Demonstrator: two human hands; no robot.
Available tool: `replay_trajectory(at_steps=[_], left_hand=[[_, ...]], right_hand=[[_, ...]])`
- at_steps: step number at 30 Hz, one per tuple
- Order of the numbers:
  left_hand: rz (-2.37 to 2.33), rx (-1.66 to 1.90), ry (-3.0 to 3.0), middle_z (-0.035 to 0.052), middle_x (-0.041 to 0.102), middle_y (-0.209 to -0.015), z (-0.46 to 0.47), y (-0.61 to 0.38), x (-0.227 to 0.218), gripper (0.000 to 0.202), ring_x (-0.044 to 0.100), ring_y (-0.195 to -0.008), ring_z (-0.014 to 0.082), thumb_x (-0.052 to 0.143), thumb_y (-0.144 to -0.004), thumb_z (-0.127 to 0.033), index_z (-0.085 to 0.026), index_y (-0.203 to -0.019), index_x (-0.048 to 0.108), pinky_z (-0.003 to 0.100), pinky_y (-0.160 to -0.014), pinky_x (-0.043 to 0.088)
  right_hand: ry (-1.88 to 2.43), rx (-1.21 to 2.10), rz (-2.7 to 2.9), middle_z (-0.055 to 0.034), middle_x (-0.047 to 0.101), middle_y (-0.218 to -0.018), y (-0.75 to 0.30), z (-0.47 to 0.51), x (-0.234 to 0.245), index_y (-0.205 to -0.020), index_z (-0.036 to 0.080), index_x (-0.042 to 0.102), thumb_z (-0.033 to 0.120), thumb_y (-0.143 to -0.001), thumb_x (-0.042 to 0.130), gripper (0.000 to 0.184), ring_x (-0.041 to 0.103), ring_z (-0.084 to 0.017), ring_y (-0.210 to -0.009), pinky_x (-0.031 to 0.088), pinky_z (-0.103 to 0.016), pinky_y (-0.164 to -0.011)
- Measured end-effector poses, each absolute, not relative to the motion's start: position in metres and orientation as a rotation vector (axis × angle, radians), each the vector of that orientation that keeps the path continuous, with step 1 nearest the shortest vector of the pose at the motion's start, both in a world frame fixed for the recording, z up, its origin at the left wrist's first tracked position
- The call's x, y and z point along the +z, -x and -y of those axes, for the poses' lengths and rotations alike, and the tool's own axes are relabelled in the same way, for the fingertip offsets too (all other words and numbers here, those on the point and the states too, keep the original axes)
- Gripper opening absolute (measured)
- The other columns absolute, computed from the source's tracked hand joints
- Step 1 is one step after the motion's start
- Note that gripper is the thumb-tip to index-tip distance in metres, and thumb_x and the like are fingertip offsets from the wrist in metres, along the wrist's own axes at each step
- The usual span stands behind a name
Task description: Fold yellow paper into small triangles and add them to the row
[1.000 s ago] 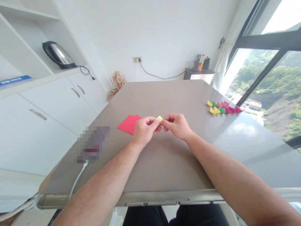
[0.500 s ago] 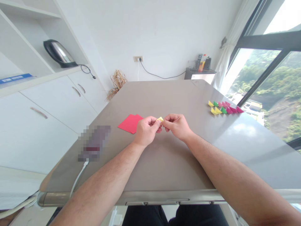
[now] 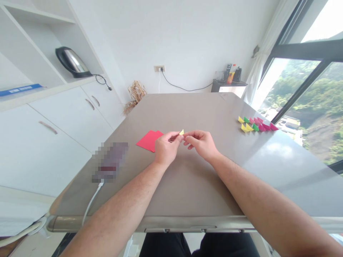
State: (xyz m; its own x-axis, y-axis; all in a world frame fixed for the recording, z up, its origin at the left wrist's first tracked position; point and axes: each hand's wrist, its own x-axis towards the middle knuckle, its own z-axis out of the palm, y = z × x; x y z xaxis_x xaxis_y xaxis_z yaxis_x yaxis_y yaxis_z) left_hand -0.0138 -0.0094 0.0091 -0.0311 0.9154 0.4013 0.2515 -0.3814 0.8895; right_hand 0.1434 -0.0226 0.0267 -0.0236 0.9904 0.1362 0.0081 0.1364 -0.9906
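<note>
A small piece of folded yellow paper (image 3: 181, 132) is held up over the table, its pointed tip upward. My left hand (image 3: 167, 144) pinches it between thumb and fingers, which hide its lower part. At its right edge, the thumb and index finger of my right hand (image 3: 199, 142) close in on the paper, the other fingers curled beneath. Partly behind my left hand lie red paper sheets (image 3: 148, 140), flat and overlapping on the table.
Two rows of small folded paper boats (image 3: 247, 127), yellow, green, pink and magenta, stand at the right of the grey table (image 3: 187, 110). A blurred-out device (image 3: 111, 160) with a white cable (image 3: 90, 200) lies at the left. A window is on the right.
The yellow paper now stands more upright, its point higher above my left fingertips. My right fingers have shifted slightly at its edge. The whole view has moved a little.
</note>
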Motion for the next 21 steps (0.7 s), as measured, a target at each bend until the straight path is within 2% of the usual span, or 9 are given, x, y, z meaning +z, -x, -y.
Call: replay_trajectory(at_steps=[3,8,12,15,21], left_hand=[[-1.175,1.47,-1.863,0.0072,0.077,-0.095,0.0131,0.0116,0.0088,0.024,0.072,-0.083,0.0183,0.073,-0.084,-0.039,-0.021,-0.099,0.078,0.029,-0.073,0.058],[-1.177,1.451,-1.719,0.0074,0.076,-0.099,0.0117,0.011,0.0065,0.021,0.072,-0.085,0.0192,0.069,-0.086,-0.035,-0.02,-0.101,0.074,0.031,-0.074,0.059],[-1.067,1.363,-1.539,0.0062,0.076,-0.085,0.0074,0.0121,0.0058,0.024,0.072,-0.076,0.0185,0.074,-0.082,-0.039,-0.018,-0.094,0.072,0.031,-0.07,0.059],[-1.03,1.358,-1.501,0.0042,0.074,-0.075,0.0078,0.0115,0.0075,0.022,0.071,-0.071,0.0175,0.076,-0.079,-0.037,-0.017,-0.086,0.069,0.031,-0.069,0.058],[-1.023,1.321,-1.503,0.0026,0.073,-0.072,0.0115,0.01,0.0123,0.018,0.068,-0.065,0.0156,0.079,-0.075,-0.031,-0.018,-0.082,0.068,0.029,-0.065,0.055]], right_hand=[[1.105,1.075,1.308,-0.0058,0.076,-0.08,-0.141,0.021,0.0238,-0.084,0.018,0.075,0.035,-0.074,0.075,0.02,0.071,-0.019,-0.077,0.057,-0.028,-0.061],[1.166,1.039,1.292,-0.0044,0.072,-0.071,-0.1428,0.0169,0.0197,-0.075,0.018,0.072,0.038,-0.076,0.076,0.021,0.069,-0.017,-0.069,0.057,-0.029,-0.06],[1.133,1.019,1.348,-0.0035,0.073,-0.078,-0.1452,0.0167,0.0199,-0.077,0.019,0.073,0.039,-0.076,0.077,0.02,0.067,-0.016,-0.07,0.057,-0.029,-0.063],[1.108,1.081,1.34,-0.0027,0.072,-0.073,-0.146,0.0176,0.0212,-0.078,0.019,0.07,0.037,-0.075,0.077,0.02,0.067,-0.016,-0.067,0.057,-0.029,-0.061],[1.076,1.124,1.325,-0.0017,0.068,-0.063,-0.1457,0.0197,0.0233,-0.072,0.019,0.064,0.035,-0.073,0.079,0.022,0.065,-0.015,-0.059,0.055,-0.03,-0.06]])
